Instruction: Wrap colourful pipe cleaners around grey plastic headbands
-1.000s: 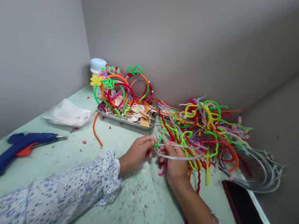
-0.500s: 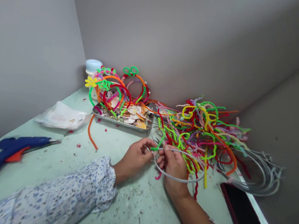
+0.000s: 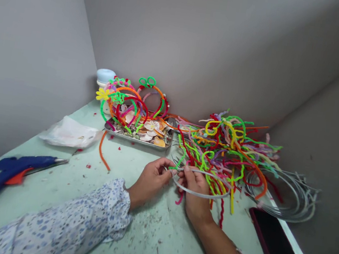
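Observation:
A thin grey headband [image 3: 207, 195], curved in an open loop, lies between my two hands above the table. My right hand [image 3: 195, 186] grips it near one end, thumb on top and fingers curled below. At that end a green pipe cleaner [image 3: 180, 162] is pinched between the thumb and fingers of my left hand [image 3: 153, 179]. The green strip bends around the band's tip; its lower part is hidden by the fingers. Just behind my hands spreads a tangled heap of coloured pipe cleaners [image 3: 226, 147].
A metal tray [image 3: 136, 141] holds shells, with several pipe-cleaner-covered headbands [image 3: 148, 111] propped on it. To the left are a plastic bag [image 3: 69, 132] and a blue glue gun [image 3: 1, 181]. Grey headbands [image 3: 299, 200] and a phone [image 3: 279, 252] sit at the right.
The headband's loop tilts flatter, its near edge slightly higher than before. My left fingers have shifted slightly on the green pipe cleaner. Both hands keep their grip.

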`<state>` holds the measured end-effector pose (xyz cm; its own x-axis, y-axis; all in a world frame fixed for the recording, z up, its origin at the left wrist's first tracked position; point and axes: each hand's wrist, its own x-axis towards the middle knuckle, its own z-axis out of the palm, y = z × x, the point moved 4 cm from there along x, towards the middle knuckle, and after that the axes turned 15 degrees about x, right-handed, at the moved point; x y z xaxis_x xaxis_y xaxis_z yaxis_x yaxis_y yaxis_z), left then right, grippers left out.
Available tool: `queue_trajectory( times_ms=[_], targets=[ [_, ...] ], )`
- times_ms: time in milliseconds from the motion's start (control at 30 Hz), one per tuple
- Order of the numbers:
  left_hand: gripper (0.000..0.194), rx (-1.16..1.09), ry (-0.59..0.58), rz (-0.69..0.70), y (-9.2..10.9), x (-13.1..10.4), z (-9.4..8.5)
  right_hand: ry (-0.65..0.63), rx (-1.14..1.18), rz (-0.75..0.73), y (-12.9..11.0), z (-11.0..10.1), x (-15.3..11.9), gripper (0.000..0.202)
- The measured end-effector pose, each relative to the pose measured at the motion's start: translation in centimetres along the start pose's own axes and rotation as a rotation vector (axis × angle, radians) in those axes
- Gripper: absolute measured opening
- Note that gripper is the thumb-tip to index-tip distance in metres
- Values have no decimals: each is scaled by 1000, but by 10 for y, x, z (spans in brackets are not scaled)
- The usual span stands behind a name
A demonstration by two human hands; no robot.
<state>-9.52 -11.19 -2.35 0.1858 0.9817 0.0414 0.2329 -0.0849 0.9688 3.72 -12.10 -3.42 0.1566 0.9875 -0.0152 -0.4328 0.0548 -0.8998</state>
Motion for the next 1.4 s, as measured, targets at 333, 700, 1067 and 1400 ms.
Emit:
queue_trajectory(
  times_ms=[333, 700, 1067, 1400],
  targets=[
    [25, 12, 0, -2, -1, 3, 0, -13, -31, -1, 1, 1, 0, 34],
    [27, -55, -48, 23, -3, 3, 1, -75, -130, 5, 0, 6, -5, 32],
    [25, -98, -56, -29, -2, 3, 0, -96, -186, -54, 0, 6, -7, 31],
    [18, -126, -84, -43, 6, 2, -2, -214, -196, -75, -2, 8, -6, 33]
  ],
)
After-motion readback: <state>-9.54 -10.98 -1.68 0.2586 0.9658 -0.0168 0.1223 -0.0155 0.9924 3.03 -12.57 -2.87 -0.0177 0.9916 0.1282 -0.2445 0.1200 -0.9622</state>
